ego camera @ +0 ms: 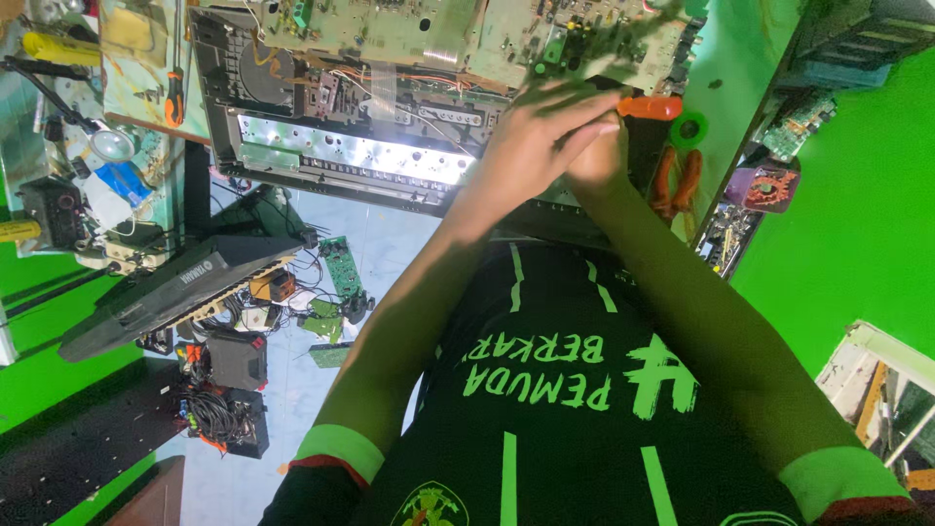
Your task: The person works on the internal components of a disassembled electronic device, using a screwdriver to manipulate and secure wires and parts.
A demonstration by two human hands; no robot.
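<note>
Both hands meet at the far centre of the view, over the near edge of an opened electronics chassis (321, 146). Left hand (531, 146) lies over the right, fingers curled toward it; what its grip closes on, cannot tell. Right hand (596, 156) is mostly covered by the left, its grip closed on an orange-handled screwdriver (648, 107) whose handle sticks out to the right; tip hidden.

Chassis sits on the desk (726, 68), green circuit boards (467, 34) raised above it, a bright metal strip along its near side, thin orange and white wires across it. Just right of the hands: a green tape roll (690, 129) and orange-handled pliers (677, 180) on the desk edge. Further right, a small purple package with a red-orange picture (769, 185).

Far left: second orange-handled screwdriver (173, 97) hanging upright, yellow tool (58, 47), round lamp head (112, 144), a blue-and-white pack (117, 190).

On the floor, left: a dark keyboard casing (166, 292) tilted, loose green boards (336, 268), black boxes with cables (234, 390).
</note>
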